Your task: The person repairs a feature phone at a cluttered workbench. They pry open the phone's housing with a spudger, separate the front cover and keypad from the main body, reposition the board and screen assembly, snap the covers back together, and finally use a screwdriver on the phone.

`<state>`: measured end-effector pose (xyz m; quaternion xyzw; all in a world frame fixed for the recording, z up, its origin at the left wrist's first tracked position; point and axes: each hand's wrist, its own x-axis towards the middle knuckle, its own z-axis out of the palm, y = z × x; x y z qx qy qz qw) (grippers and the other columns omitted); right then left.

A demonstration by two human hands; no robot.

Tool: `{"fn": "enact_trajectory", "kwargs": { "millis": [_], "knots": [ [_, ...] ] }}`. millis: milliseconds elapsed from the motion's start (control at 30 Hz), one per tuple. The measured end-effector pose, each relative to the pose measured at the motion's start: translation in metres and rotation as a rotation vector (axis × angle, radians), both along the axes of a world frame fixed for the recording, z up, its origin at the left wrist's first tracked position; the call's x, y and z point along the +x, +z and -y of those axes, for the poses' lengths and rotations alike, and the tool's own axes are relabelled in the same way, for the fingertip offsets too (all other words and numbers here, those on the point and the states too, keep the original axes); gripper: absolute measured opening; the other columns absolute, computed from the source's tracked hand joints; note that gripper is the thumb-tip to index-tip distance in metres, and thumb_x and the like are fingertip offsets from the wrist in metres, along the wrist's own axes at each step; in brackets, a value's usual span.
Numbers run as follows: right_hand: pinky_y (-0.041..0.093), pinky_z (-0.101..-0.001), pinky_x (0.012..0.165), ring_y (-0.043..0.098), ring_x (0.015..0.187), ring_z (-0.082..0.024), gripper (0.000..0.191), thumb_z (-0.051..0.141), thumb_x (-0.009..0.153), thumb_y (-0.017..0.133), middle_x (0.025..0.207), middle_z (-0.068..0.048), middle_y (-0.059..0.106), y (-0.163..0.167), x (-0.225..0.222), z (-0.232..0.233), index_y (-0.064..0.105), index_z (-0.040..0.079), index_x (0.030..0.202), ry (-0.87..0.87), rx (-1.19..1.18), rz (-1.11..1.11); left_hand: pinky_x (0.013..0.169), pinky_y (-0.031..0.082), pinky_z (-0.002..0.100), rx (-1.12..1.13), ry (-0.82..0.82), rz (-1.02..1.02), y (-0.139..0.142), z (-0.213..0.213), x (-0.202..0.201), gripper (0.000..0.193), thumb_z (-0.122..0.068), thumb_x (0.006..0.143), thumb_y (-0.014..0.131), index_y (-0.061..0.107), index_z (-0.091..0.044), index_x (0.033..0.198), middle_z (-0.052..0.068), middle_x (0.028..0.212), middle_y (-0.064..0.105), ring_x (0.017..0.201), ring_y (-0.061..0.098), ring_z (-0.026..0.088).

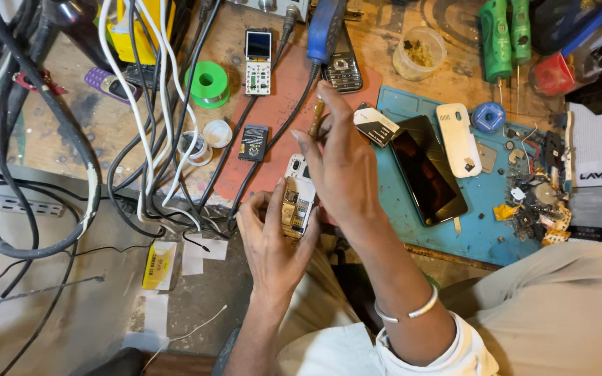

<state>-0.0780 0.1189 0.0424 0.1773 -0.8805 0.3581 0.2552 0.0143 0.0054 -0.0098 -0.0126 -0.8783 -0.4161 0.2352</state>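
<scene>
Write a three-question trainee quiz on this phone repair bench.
1. True or false: the left hand holds an opened small phone.
2. The black smartphone lies on which mat: A) red, B) blue, C) green?
3. What does the right hand pinch?

Key: 1 true. 2 B. 3 a thin brass-coloured tool pointing up from the fingers.

Wooden workbench (412, 80); blue mat (485, 230), cables (155, 104), solder spool (209, 83)
</scene>
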Motion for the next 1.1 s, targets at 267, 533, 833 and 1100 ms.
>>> {"fn": "enact_trajectory", "kwargs": {
  "millis": [267,533,833,1100],
  "knots": [
    [0.061,-0.0349,0.081,0.072,0.09,-0.021,0.082,0.007,0.1,0.081,0.106,-0.017,0.069,-0.012,0.006,-0.022,0.022,0.009,0.157,0.016,-0.169,0.199,0.095,0.046,0.047,-0.023,0.025,-0.036,-0.001,-0.004,0.001,0.066,-0.021,0.081,0.085,0.058,-0.004,0.139,0.019,0.116,0.052,0.107,0.052,0.036],
    [0.062,-0.0269,0.072,0.068,0.085,-0.017,0.08,0.005,0.104,0.083,0.107,-0.011,0.065,-0.011,0.008,-0.021,0.025,0.01,0.159,0.103,-0.227,0.093,0.094,0.045,0.049,-0.068,0.057,-0.015,0.001,-0.007,-0.001,0.066,-0.02,0.081,0.085,0.057,-0.006,0.139,0.019,0.116,0.051,0.107,0.051,0.037],
    [0.062,-0.0289,0.084,0.071,0.093,-0.017,0.083,0.007,0.1,0.084,0.104,-0.008,0.067,-0.021,0.009,-0.023,0.026,0.015,0.158,0.038,-0.115,-0.006,0.095,0.045,0.048,-0.066,0.058,-0.008,-0.002,-0.01,-0.004,0.067,-0.021,0.08,0.086,0.057,-0.009,0.14,0.02,0.118,0.05,0.11,0.051,0.038],
    [0.063,-0.0281,0.091,0.072,0.103,-0.016,0.074,-0.001,0.103,0.077,0.132,-0.01,0.064,-0.027,0.01,-0.021,0.031,0.015,0.158,0.172,-0.213,0.005,0.096,0.045,0.048,-0.092,0.043,-0.012,0.0,-0.008,-0.001,0.065,-0.024,0.083,0.083,0.055,-0.008,0.14,0.02,0.118,0.049,0.111,0.05,0.038]
  ]
}}
